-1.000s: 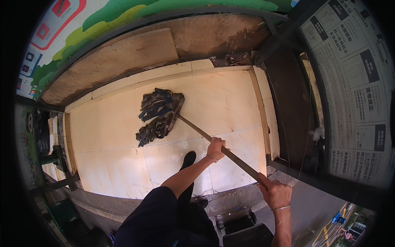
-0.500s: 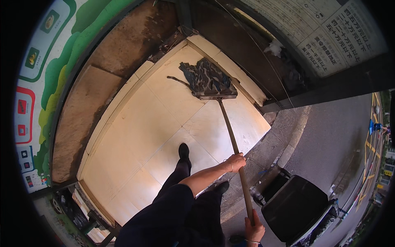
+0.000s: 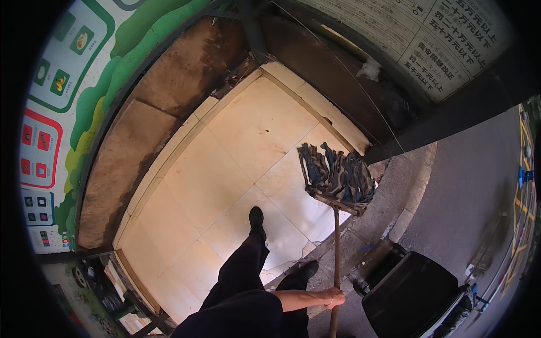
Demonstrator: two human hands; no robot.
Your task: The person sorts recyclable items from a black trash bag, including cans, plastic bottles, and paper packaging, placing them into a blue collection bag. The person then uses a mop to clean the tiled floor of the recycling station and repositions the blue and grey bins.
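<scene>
The person's left hand (image 3: 333,297) wraps its fingers round a slim wooden handle (image 3: 337,248); the right is out of view, its fingers unseen. The mop head (image 3: 341,174), ragged camouflage-patterned strips on a stiff bar (image 3: 338,204), is at the right edge of smooth cream tiles (image 3: 225,186), seemingly mostly clean, one dark speck (image 3: 266,130) left.

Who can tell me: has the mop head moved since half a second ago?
Yes: across the tiled floor, the mop head has shifted toward the curb.
</scene>
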